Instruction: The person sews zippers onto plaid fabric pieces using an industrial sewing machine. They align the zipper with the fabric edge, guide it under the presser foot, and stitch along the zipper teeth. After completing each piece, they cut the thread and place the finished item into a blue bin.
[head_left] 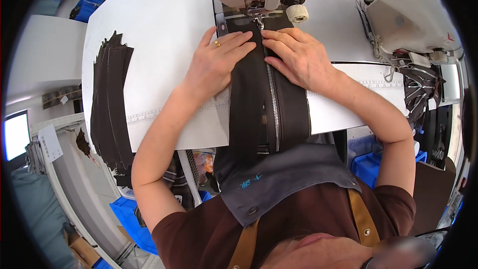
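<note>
A long metal-toothed zipper (272, 97) runs down between a left dark brown fabric panel (245, 99) and a right one (295, 112). Its far end lies under the presser foot (258, 20) of a sewing machine (239, 1). My left hand (213, 64) rests flat on the left panel, fingers stretched toward the foot, with a ring on one finger. On the zipper's right edge my right hand (304, 61) presses its fingertips, the thumb spread lower down. Fabric hangs over the table's near edge onto my lap.
A stack of dark brown fabric strips (109, 102) overhangs the white table (164, 30) at left. Tweezers (366, 22) lie right of the machine, near a bundle of zippers (420, 87). Blue bins stand below, one left (132, 224) and one right (367, 168).
</note>
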The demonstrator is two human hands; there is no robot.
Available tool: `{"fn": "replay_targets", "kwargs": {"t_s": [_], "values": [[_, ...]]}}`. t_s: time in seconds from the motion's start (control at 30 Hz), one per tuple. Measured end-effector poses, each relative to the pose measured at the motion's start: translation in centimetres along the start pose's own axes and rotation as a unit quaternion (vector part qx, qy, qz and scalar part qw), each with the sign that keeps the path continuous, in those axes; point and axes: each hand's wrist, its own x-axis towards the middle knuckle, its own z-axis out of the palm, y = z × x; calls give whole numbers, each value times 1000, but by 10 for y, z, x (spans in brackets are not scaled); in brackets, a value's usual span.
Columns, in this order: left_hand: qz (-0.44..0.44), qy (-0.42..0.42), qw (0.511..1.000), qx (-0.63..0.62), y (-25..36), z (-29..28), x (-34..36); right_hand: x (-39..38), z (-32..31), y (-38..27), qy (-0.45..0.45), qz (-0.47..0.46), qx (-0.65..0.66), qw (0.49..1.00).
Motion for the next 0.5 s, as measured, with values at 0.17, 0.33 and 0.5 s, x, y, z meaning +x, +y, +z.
{"fn": "replay_targets", "kwargs": {"t_s": [0.17,0.33,0.5], "values": [[-13,-5,1000,-13,-2,3,10,0,-1,6,-5,-21,10,1000],[-8,13,999,29,1,2,13,1,-1,5,1,-12,8,1000],[-21,23,999,14,0,5,14,1,0,4,12,-8,11,1000]]}}
